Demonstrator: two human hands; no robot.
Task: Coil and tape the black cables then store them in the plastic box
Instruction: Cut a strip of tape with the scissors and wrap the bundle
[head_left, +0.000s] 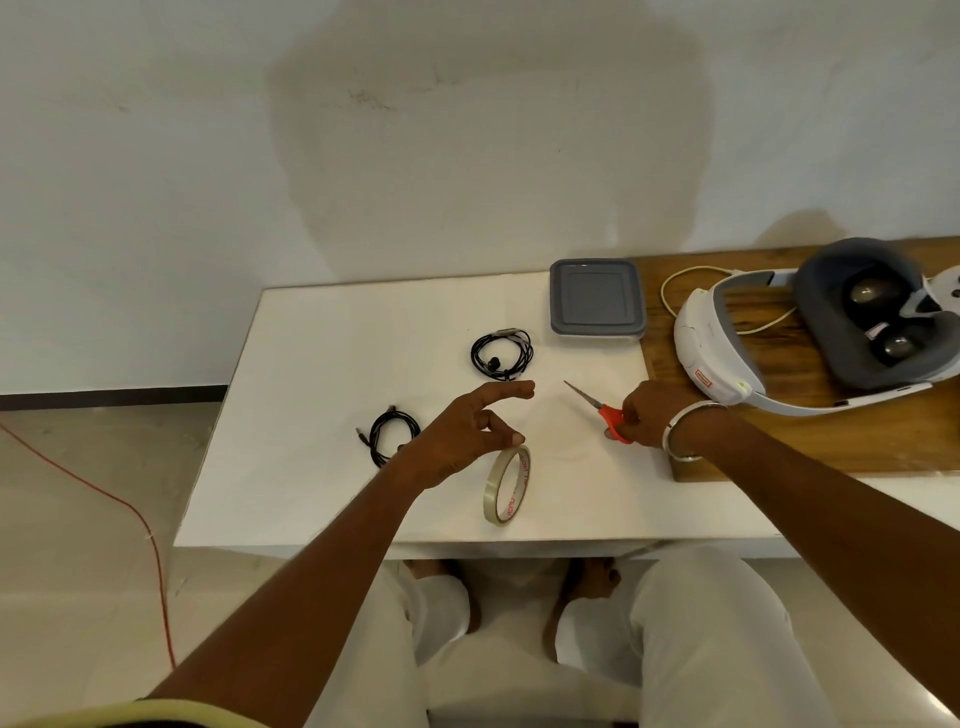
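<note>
Left hand: the left hand (462, 441) is held above the table (322, 364) with fingers (511, 391) spread wide and nothing held; the thumb tip rests at the top of the tape roll (508, 484), which stands on edge.
Right hand: the right hand (657, 415) is closed around the orange handles of the scissors (602, 408), blades pointed toward the far cable coil.
Cables: two black coils lie on the table, the far coil (502, 354) near the box, the near coil (392, 432) just beside the left wrist.
Box: the plastic box (597, 304) sits at the table's far side, grey lid on.
Risk, tape: the upright roll could be tipped or rolled off the near edge if nudged.
Risk, coils: whether they are taped cannot be told; loops may spring apart if lifted loosely.
Risk, scissors: a cable could be nicked by the exposed tips.
Risk, box: storage is blocked while the lid is on.
</note>
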